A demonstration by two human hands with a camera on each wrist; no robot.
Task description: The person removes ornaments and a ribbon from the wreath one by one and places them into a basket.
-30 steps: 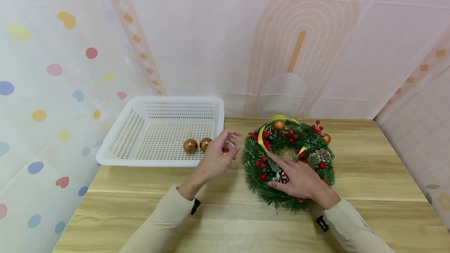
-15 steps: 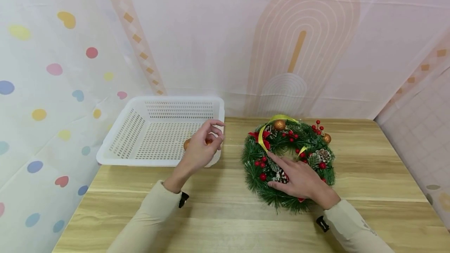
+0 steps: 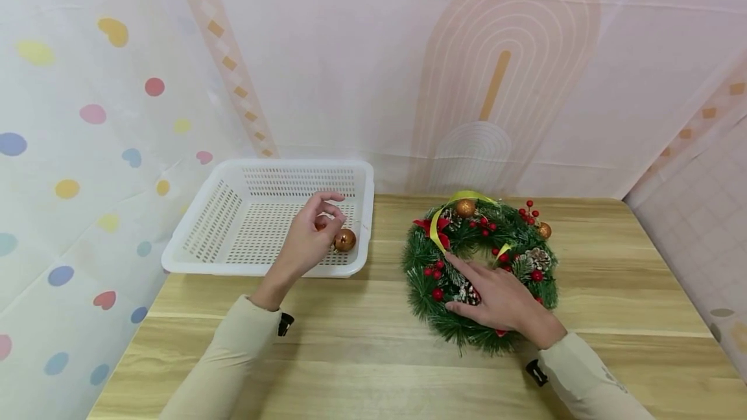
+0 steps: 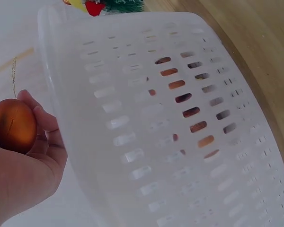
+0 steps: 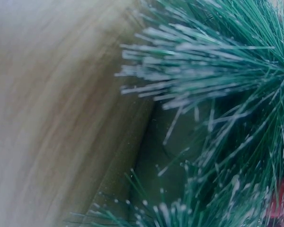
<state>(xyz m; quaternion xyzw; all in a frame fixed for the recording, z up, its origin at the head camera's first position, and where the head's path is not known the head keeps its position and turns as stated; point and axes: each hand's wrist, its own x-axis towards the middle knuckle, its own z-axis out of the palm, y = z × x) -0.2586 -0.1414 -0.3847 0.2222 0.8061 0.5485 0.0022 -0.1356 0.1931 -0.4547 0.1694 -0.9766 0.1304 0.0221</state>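
Note:
My left hand (image 3: 306, 238) is over the right half of a white plastic basket (image 3: 198, 269). Its curled fingers grip a shiny copper Christmas ball (image 4: 13, 126) with a gold hanging loop, mostly covered by the hand in the head view. Another copper ball (image 3: 345, 240) lies in the basket just right of that hand. To the right, my right hand (image 3: 496, 297) rests with extended fingers on a green Christmas wreath (image 3: 426, 303). The index fingertip touches the end of a yellow ribbon (image 3: 434, 232) on the wreath. Only needles and table fill the right wrist view.
Red berries (image 3: 537, 275), pinecones (image 3: 538, 258) and glittery copper balls (image 3: 465, 207) decorate the wreath. Basket and wreath stand towards the back of a wooden table (image 3: 373, 368). A patterned cloth wall (image 3: 327, 70) rises directly behind them.
My left hand has moved left with the copper ball, from the gap beside the wreath to over the basket. The right hand and the wreath have stayed put.

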